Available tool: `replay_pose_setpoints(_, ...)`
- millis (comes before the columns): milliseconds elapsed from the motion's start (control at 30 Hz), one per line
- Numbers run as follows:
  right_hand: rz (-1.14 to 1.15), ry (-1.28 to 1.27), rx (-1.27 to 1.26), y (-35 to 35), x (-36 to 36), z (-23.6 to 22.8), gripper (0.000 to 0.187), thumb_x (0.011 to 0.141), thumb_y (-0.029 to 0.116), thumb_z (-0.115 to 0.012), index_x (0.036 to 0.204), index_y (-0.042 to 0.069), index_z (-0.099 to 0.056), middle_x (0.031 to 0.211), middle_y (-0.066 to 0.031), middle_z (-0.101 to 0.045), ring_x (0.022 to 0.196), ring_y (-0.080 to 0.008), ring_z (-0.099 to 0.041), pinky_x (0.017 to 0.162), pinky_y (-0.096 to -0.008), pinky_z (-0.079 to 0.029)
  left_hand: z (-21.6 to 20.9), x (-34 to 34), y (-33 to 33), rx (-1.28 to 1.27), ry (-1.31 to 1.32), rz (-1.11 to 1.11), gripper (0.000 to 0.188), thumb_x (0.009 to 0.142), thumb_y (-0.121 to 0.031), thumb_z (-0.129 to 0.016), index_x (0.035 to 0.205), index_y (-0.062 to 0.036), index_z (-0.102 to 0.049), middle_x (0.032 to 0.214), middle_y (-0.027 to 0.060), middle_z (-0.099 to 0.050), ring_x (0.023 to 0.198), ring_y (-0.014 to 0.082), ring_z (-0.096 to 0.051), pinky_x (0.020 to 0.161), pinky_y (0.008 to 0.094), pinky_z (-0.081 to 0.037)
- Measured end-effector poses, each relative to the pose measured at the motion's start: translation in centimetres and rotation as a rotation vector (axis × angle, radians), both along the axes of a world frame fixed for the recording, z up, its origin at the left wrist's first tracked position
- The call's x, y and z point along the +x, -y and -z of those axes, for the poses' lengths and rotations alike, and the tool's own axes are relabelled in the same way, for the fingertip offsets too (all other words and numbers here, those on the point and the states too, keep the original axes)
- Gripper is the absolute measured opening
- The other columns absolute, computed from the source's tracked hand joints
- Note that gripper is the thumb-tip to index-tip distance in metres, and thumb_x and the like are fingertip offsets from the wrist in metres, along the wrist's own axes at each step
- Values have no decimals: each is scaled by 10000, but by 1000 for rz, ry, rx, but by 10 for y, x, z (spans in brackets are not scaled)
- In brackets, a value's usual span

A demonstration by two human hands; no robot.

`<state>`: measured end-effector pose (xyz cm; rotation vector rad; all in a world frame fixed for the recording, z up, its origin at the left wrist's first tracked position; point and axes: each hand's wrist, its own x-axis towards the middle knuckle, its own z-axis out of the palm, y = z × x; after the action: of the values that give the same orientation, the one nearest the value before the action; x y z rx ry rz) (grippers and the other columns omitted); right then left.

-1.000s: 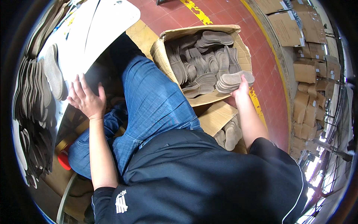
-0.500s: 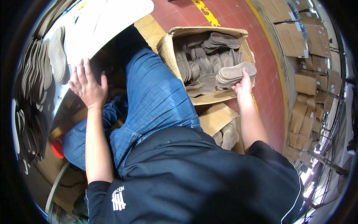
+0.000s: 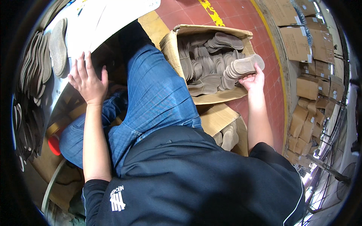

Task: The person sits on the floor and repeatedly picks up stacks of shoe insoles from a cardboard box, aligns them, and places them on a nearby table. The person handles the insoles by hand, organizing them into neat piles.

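So the person is sitting down in blue jeans [image 3: 158, 90] and a dark short-sleeved shirt [image 3: 196, 180], with an open brown cardboard box [image 3: 171, 47] on the red tiled floor [image 3: 264, 41] just past their right knee. The box is packed with grey-tan flat shoe insoles in fanned stacks.

The right hand [image 3: 253, 80] is stretched out over the far right corner of the box, fingers curled up around a small stack of grey insoles [image 3: 243, 66]. The stack sits on top of the fingers, thumb side toward the box, so it's a loose cupping hold from underneath and not a tight pinch. The long axis of that stack runs roughly left to right across the view, toe end pointing away from the hand toward the right edge of the box, heel end lying over the other insoles.

The left hand [image 3: 87, 80] is well apart from all that, fingers spread wide and flat against the edge of a white work table [image 3: 109, 19], holding nothing. A row of more tan insoles [image 3: 45, 64] lies on that table just to its left.

The right hand is clearly the nearer one.
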<state>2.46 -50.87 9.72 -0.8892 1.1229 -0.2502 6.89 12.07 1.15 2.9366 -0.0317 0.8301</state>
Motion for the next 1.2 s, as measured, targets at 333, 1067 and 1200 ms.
replay_pose_setpoints(333, 207, -212, 54, 37, -30, 32, 885, 1089, 563, -699, 1776, 107, -377, 1837, -147, -406, 1710, -365, -339, 1387, -680, -132, 3, 1, 0, 12, -2, -17, 872, 954, -502, -802, 1730, -233, -508, 1747, 30, -510, 1675, 261, -368, 1377, 540, -5)
replay_pose_setpoints(1067, -767, -29, -761, -74, 64, 103, 504, 971, 224, -927, 1347, -29, -706, 1227, -130, -806, 1071, -189, -743, 984, -364, -577, -1, -2, -2, 25, -13, 3, 914, 944, -478, -803, 1756, -220, -472, 1782, 44, -476, 1695, 282, -344, 1382, 552, -40)
replay_pose_setpoints(1200, -810, -41, -782, -80, 56, 115, 515, 946, 215, -936, 1323, -48, -704, 1221, -172, -813, 1078, -235, -758, 978, -385, -584, 0, -1, -1, 29, -10, -4, 908, 946, -478, -807, 1751, -215, -480, 1775, 42, -484, 1694, 277, -345, 1383, 556, -23)
